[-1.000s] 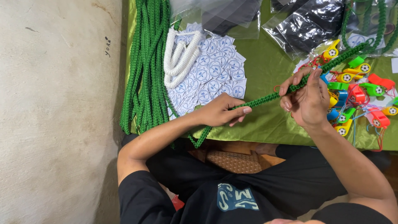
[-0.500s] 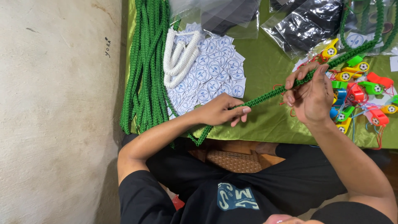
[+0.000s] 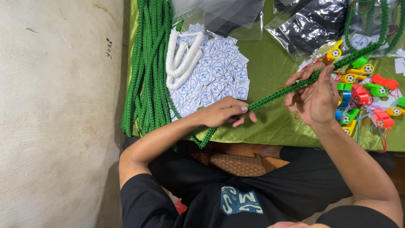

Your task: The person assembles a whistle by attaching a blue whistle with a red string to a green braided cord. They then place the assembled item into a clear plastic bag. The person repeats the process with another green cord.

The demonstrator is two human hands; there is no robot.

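A green braided cord [image 3: 270, 96] stretches slantwise over the green cloth [image 3: 274, 122], and both my hands hold it. My left hand [image 3: 225, 112] pinches its lower part near the table's near edge; the cord's tail hangs off the edge below that hand. My right hand [image 3: 314, 95] grips the cord higher up, fingers curled round it, beside a heap of coloured plastic whistles [image 3: 365, 90] with ball prints. The cord runs on past my right hand toward the far right.
A thick bundle of green braided cords [image 3: 147, 63] lies at the left edge, with a white cord loop [image 3: 181, 63] on a spread of round-print paper cards [image 3: 219, 71]. Clear and black plastic bags [image 3: 308, 23] lie at the back. A bare wall is on the left.
My right hand has shifted slightly up along the cord. My left hand keeps its hold in nearly the same place.
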